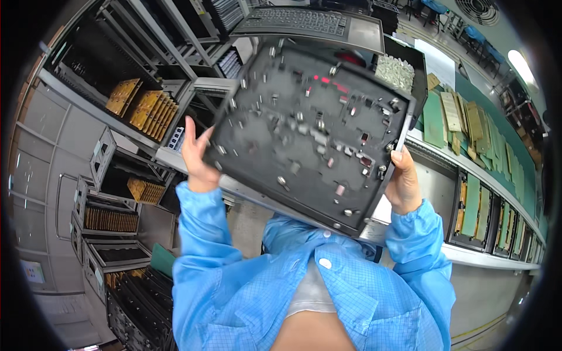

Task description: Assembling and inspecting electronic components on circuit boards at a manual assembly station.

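A large black fixture plate [252,140], studded with small metal pins and clips and cut with recesses, is held tilted in front of my body. My left hand [200,153] supports its left edge; one finger points up apart from the plate and the others are partly hidden. On the opposite side, my right hand [404,182] grips the rim, the thumb on top and the fingers out of sight beneath. Red light spots fall on the far part of the plate. Its surface is smeared by motion, so the small parts are hard to make out.
Beyond the plate lies a keyboard [293,22], beside a black bin of small whitish pieces [395,73]. Green boards [433,120] stand on the right bench above a rack of boards [471,207]. Racks with yellowish boards [153,114] and black plates [137,301] line the left.
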Demonstrator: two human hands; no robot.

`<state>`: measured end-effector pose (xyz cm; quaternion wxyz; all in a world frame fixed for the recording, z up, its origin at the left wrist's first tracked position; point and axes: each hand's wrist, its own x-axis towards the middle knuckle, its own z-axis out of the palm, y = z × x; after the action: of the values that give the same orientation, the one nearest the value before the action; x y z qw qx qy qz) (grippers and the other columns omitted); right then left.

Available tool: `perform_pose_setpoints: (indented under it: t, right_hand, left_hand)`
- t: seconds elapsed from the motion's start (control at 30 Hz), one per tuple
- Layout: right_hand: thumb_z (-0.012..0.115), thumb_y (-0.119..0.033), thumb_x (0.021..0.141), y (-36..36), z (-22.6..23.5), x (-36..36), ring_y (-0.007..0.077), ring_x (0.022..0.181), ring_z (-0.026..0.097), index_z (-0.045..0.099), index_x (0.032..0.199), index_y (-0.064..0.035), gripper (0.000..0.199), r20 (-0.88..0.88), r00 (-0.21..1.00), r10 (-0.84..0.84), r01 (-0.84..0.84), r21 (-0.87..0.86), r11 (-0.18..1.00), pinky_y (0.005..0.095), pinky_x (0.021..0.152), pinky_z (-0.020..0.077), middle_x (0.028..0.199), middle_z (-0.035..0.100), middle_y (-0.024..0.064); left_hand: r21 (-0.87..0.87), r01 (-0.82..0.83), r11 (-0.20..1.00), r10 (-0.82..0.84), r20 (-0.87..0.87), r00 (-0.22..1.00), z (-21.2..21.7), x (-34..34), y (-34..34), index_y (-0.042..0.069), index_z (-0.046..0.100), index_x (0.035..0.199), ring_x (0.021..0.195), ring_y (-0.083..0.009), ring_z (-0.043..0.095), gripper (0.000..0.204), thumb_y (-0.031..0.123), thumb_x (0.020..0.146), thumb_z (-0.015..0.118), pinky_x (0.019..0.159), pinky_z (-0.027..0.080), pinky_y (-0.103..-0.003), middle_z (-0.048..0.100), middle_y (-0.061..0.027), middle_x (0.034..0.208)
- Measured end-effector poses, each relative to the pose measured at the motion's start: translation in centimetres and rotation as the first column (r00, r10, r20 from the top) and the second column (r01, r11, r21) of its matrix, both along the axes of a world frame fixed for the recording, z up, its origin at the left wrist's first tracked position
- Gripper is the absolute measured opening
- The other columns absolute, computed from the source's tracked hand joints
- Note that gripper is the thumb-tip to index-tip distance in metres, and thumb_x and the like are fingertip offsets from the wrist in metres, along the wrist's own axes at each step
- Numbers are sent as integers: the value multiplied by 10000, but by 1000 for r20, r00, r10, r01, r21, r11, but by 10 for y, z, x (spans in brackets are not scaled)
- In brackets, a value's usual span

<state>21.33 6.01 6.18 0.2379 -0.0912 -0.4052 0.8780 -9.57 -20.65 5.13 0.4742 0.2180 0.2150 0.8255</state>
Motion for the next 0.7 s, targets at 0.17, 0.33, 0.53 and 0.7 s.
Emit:
perform_pose_setpoints:
  t: [0.17, 0.33, 0.53, 0.7]
  right_hand:
    - [643, -279, 905, 17, -37, 41, 275, 1187, 635, 479, 1420, 28, 622, 271, 959, 78, -84, 9, 996, 447, 959, 564, 1370, 590, 177]
    - [482, -468, 1041, 34, -57, 55, 281, 1262, 584, 355, 1532, -102, 625, 344, 931, 124, -63, -181, 982, 461, 930, 572, 1449, 516, 136]
    - [489, -460, 1048, 60, -76, 42, 253, 1257, 582, 410, 1491, -94, 580, 401, 908, 121, -11, -268, 963, 449, 917, 575, 1420, 542, 103]
    - [494, -419, 1053, 74, -95, 24, 256, 1285, 552, 458, 1461, -81, 531, 391, 911, 130, -16, -281, 960, 470, 1031, 489, 1436, 546, 98]
  left_hand:
    - [-362, 381, 851, -317, 224, 922, -41, -11, 24, -96, 586, 1239, 903, -290, 739, 905, 738, 966, 363, 808, 602, -344, 719, -228, 1075]
    - [-584, 367, 724, -295, 219, 930, -47, 33, 63, 12, 585, 1089, 720, -229, 719, 700, 681, 980, 408, 612, 595, -370, 716, -168, 986]
    - [-667, 354, 656, -339, 159, 927, -67, 9, 97, 38, 528, 1177, 651, -204, 686, 673, 671, 962, 454, 562, 570, -327, 697, -144, 983]
    - [-765, 258, 590, -348, 47, 936, -74, 5, 101, 28, 526, 1210, 794, -183, 676, 702, 674, 937, 501, 617, 536, -359, 674, -156, 1041]
